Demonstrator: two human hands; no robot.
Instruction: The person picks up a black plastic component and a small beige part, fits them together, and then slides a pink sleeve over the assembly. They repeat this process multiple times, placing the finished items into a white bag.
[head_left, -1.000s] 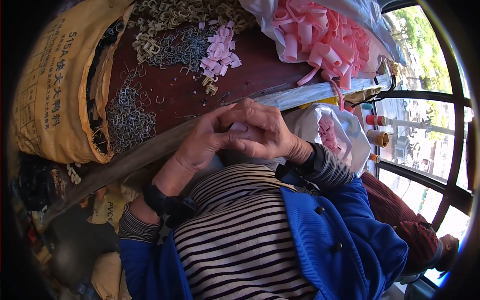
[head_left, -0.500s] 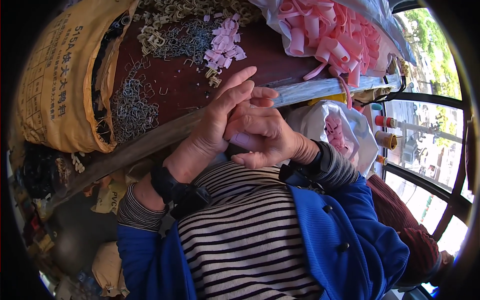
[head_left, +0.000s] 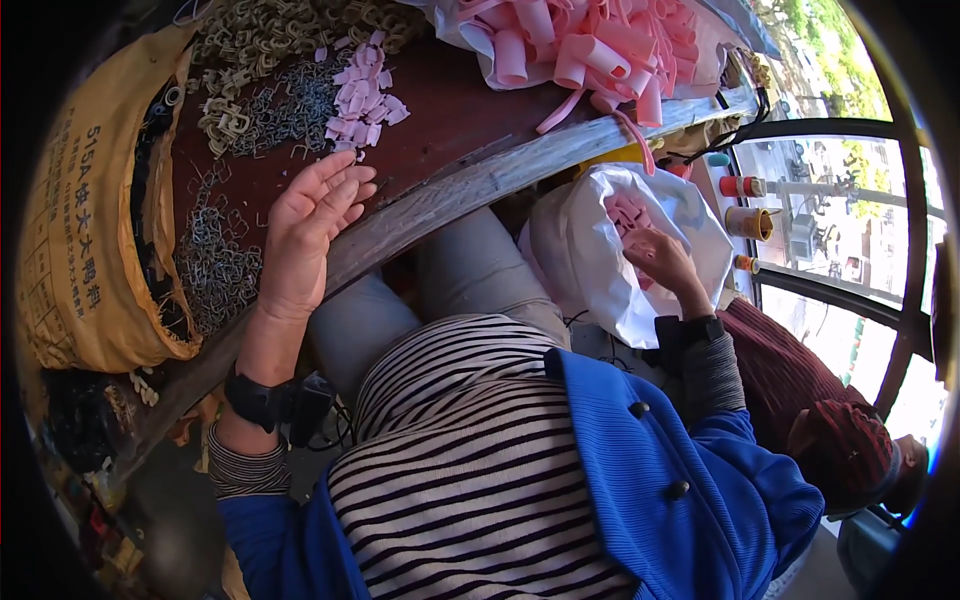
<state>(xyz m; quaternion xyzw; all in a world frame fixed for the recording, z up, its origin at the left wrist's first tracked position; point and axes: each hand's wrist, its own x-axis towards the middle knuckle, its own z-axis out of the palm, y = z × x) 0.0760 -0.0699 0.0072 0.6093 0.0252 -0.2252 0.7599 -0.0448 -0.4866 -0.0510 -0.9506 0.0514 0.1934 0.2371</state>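
Observation:
My left hand (head_left: 312,228) is at the table edge, its fingers loosely stretched and slightly bent, just short of a pile of small pale-pink plastic pieces (head_left: 362,95). Nothing shows between those fingers. At the right, my right hand (head_left: 665,262) is in the mouth of a white plastic bag (head_left: 590,235), over small pink pieces (head_left: 625,212) inside it. Its fingers look loosely apart, though their tips partly hide against the pieces. Beside the pale-pink pile lie grey metal wire clips (head_left: 295,105) and beige plastic clips (head_left: 235,50).
A yellow woven sack (head_left: 90,220) stands at the left, next to more wire clips (head_left: 215,255). Pink curled strips (head_left: 600,55) fill a bag at the back. The table's worn wooden edge (head_left: 480,180) runs before me. Another person's dark-red sleeve (head_left: 790,350) is at the right.
My hands were together in front of my chest, with a pale-pink piece between them. They have parted: the left went left to the pile, the right went right into the white bag.

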